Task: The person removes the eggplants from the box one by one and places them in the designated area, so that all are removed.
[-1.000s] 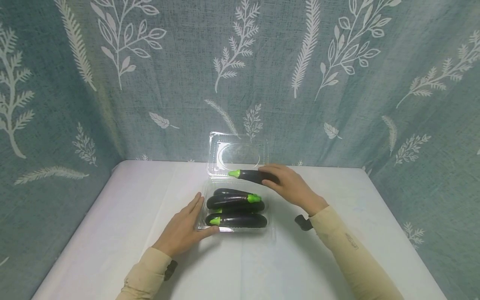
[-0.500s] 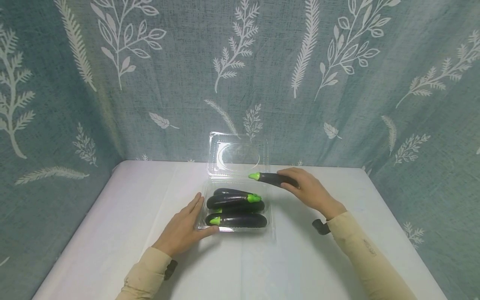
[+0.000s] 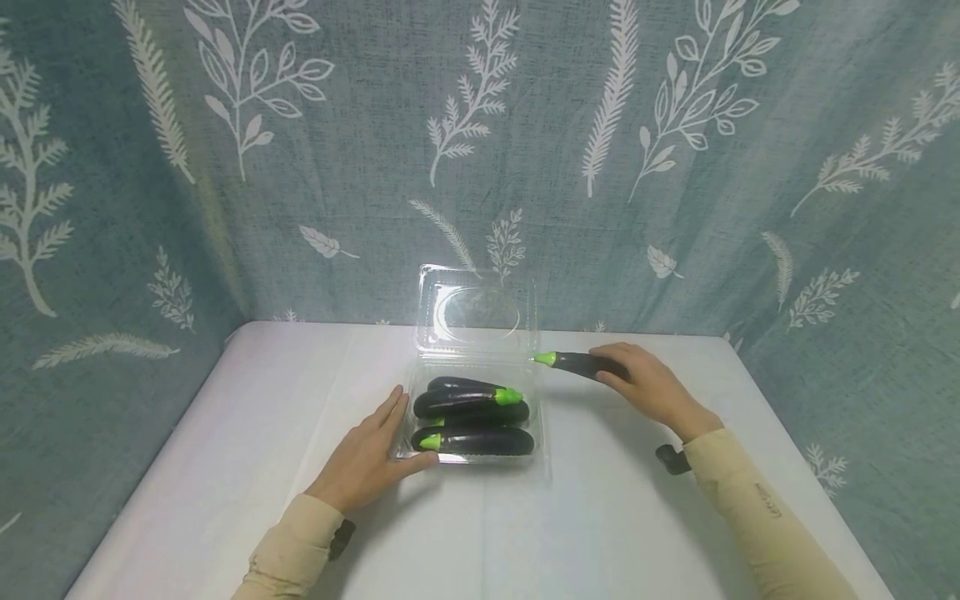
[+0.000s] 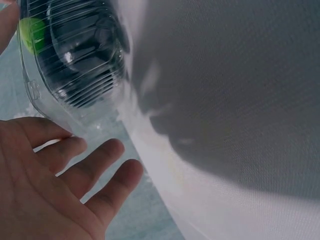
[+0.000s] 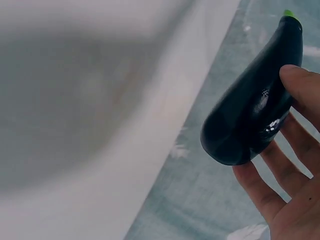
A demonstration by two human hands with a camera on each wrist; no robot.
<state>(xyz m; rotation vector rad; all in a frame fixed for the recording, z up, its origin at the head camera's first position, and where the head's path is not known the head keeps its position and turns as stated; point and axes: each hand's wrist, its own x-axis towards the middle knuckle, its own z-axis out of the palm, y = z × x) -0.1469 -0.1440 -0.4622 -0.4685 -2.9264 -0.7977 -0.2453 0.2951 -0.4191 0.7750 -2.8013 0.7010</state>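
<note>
My right hand (image 3: 651,387) grips a dark eggplant (image 3: 588,364) by its thick end, to the right of a clear plastic clamshell box (image 3: 542,433). Its green stem points left toward the box, and in the right wrist view the thumb and fingers (image 5: 295,145) wrap the eggplant (image 5: 255,100). Several more eggplants (image 3: 480,441) lie inside the box, stems facing different ways. Spread fingers of my left hand (image 3: 367,457) rest along the box's left side, with the thumb at its front left corner. The left wrist view shows the fingertips (image 4: 112,150) near the box wall (image 4: 95,75).
The box's transparent lid (image 3: 476,308) stands raised at the back, hinged on the far side. A white-covered table (image 3: 600,517) lies beneath everything. Behind and at both sides hangs a grey-green curtain (image 3: 375,125) with white leaf patterns.
My right hand has carried the eggplant rightward and slightly down, from over the box's back right part to beyond its right side. The left hand and the box have stayed in place.
</note>
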